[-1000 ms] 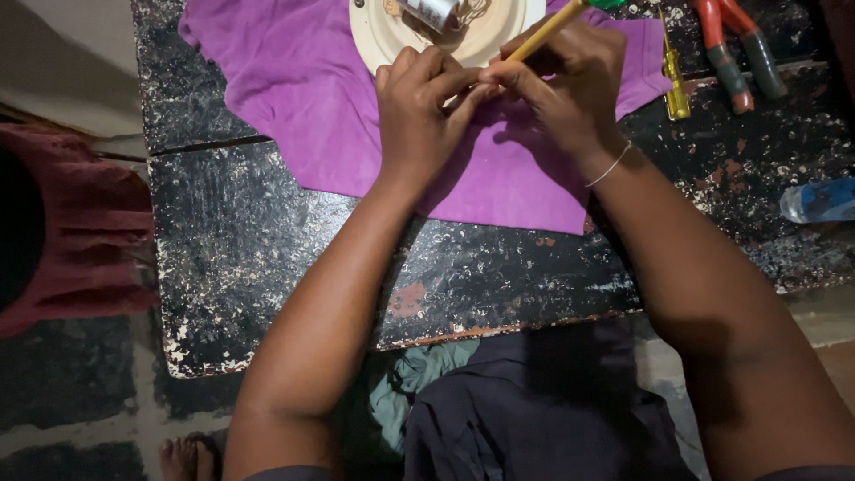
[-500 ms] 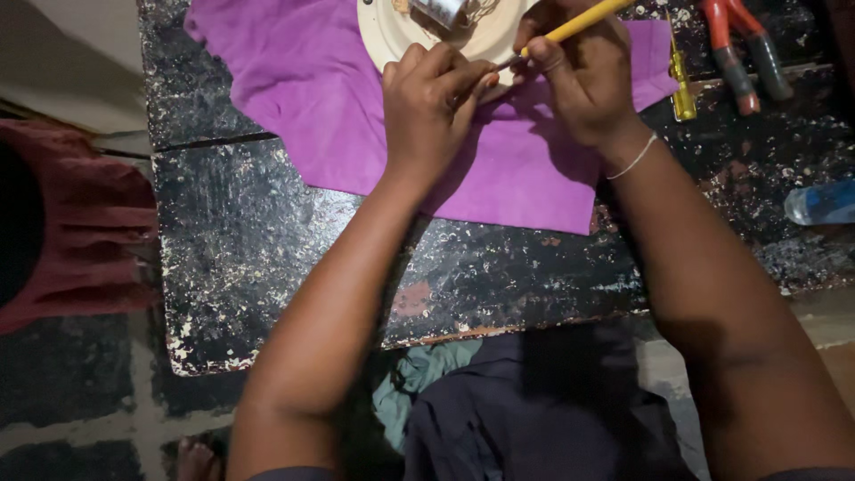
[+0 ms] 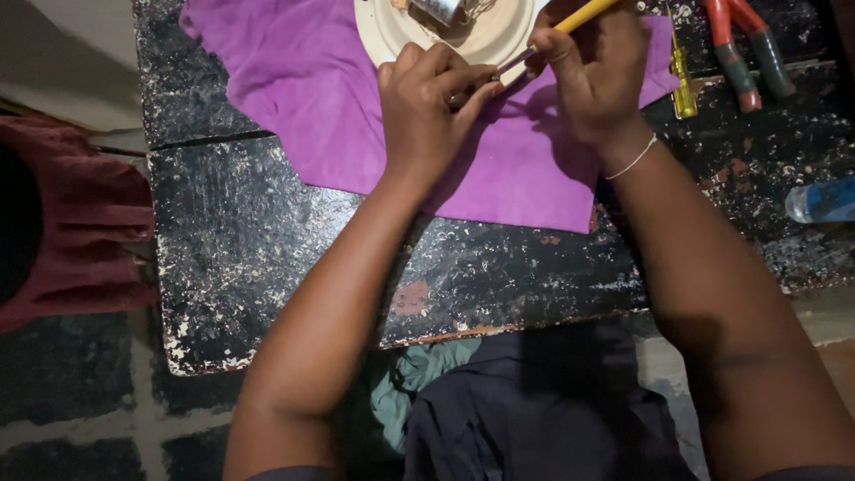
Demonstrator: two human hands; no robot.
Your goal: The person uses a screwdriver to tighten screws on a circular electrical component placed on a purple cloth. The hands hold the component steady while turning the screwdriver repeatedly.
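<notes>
My left hand [image 3: 429, 105] is curled over the near rim of a cream round plate [image 3: 392, 31], fingers pinched on something small that I cannot make out. My right hand [image 3: 592, 76] grips a yellow-handled screwdriver [image 3: 583, 13]; its metal shaft [image 3: 515, 62] slants down toward my left fingertips. On the plate sits a small metal part [image 3: 443, 9], cut off by the top edge. Plate and hands rest over a purple cloth [image 3: 321, 107] spread on a worn black table [image 3: 267, 240].
Red-handled pliers [image 3: 735, 49] and a small yellow-handled tool [image 3: 684, 85] lie to the right of the cloth. A clear plastic bottle [image 3: 824, 200] lies at the right edge. A dark red fabric seat [image 3: 76, 223] stands left of the table.
The view has shifted so the plate sits higher in the frame. Both hands keep their grip, and the screwdriver's shaft has come closer to my left fingers.
</notes>
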